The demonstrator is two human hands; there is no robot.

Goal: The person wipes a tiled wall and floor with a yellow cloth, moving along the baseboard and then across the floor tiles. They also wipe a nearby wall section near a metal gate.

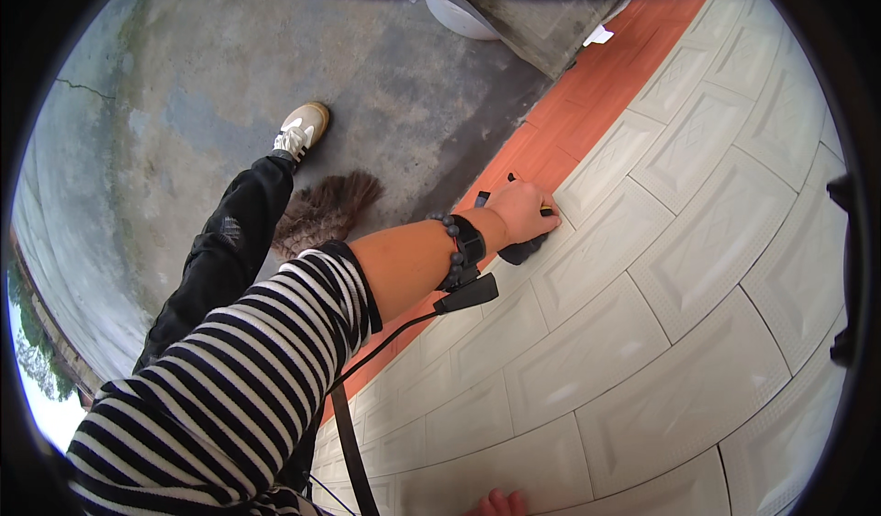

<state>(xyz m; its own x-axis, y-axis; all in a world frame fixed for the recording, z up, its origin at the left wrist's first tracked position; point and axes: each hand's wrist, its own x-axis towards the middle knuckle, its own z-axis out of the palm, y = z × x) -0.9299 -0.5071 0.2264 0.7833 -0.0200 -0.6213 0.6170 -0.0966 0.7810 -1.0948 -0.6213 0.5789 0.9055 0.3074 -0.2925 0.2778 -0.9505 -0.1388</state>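
Observation:
My left hand (526, 211) reaches out low against the wall, its fingers closed on a dark object (524, 249) with a bit of yellow showing. The hand covers most of this object, so its kind is unclear; it lies where the red tile band (578, 113) meets the cream wall tiles (695, 234). A beaded bracelet and a black wristband (471, 240) circle the wrist, with a black cable connector (468, 295) beside them. Only blurred fingertips of my right hand (504, 503) show at the bottom edge, in front of the tiles; whether they touch the wall is unclear.
Concrete floor (227, 54) runs along the wall. My shoe (303, 127) stands on it, near a brown feathery or furry thing (327, 206). At the top are a concrete block (544, 27), a white rounded object (460, 17) and a small white piece (597, 36).

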